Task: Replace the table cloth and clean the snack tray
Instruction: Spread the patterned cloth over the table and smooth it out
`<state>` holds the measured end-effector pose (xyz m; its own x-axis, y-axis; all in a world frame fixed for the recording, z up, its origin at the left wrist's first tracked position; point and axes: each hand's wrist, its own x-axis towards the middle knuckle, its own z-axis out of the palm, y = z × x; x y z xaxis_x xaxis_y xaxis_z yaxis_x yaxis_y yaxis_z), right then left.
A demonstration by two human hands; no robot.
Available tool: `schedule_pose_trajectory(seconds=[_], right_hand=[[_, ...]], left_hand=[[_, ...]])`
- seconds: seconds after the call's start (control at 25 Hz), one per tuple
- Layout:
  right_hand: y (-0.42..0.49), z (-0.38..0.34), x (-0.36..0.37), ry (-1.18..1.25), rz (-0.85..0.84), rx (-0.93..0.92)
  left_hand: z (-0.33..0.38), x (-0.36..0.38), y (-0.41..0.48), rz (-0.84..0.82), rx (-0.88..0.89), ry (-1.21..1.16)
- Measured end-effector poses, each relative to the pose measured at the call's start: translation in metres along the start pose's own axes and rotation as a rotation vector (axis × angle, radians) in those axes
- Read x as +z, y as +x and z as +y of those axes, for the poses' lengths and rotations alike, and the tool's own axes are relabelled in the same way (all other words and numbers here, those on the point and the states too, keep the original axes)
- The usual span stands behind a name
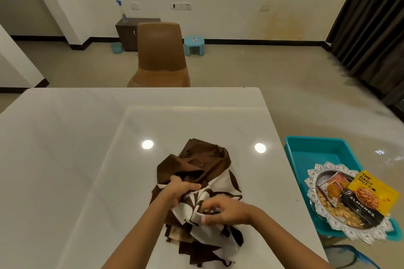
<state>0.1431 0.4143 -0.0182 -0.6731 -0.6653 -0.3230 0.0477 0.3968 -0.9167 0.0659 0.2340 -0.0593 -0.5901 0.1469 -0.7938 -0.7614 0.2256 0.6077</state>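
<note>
Cloth [196, 166] lies bunched, unspread, on the table [65, 148], gripped by left hand [181, 190] and right hand [225, 211]; beside the table the snack tray [311, 183] holds packets [371, 192], seemingly uncleaned.

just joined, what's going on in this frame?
A person holds a bunched brown-and-white cloth on the white table, with the left hand and right hand both gripping it. Right of the table, a silver plate of snack packets sits on a teal tray, untouched.
</note>
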Motion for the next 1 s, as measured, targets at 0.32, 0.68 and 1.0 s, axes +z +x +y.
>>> schedule_pose_trajectory(seconds=[0.32, 0.68, 1.0], right_hand=[[0.003, 0.072, -0.067, -0.318, 0.819, 0.097], [0.038, 0.030, -0.123, -0.881, 0.007, 0.192], [-0.001, 0.004, -0.139, -0.237, 0.253, 0.266]], left_hand=[[0.035, 0.000, -0.018, 0.022, 0.299, 0.177], [0.099, -0.033, -0.041, 0.358, 0.682, 0.133], [0.122, -0.116, -0.072, 0.913, 0.904, 0.150]])
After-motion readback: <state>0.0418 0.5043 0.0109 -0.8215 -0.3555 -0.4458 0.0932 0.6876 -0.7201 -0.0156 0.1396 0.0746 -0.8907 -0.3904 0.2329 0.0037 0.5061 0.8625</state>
